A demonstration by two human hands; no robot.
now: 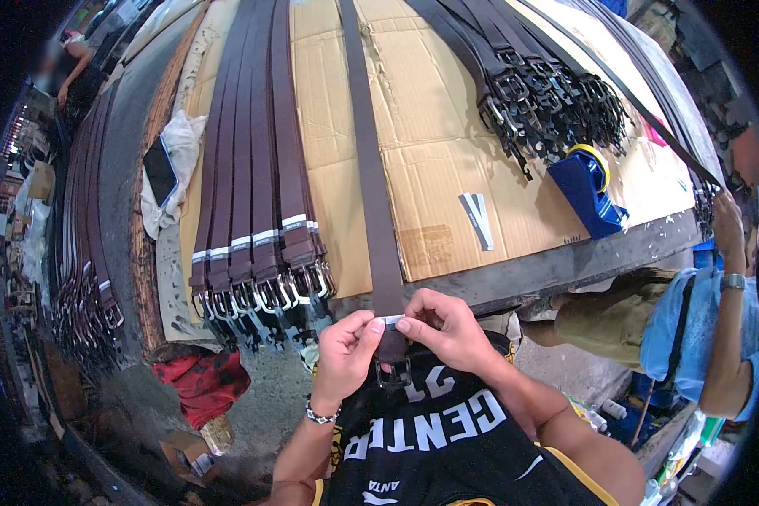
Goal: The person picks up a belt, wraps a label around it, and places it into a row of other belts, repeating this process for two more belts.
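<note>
A single dark brown belt runs down the cardboard toward me, its buckle hanging over the table's front edge against my shirt. Just above the buckle, a small white label strip lies across the belt. My left hand pinches the label and the belt's left edge between thumb and fingers. From the right, my right hand presses its thumb on the other end of the label, fingers curled round the belt's edge.
Brown belts with white labels lie left, black belts at the upper right. A blue tape dispenser, white strips and a phone on cloth rest on the table. A co-worker in blue holds a strap at right.
</note>
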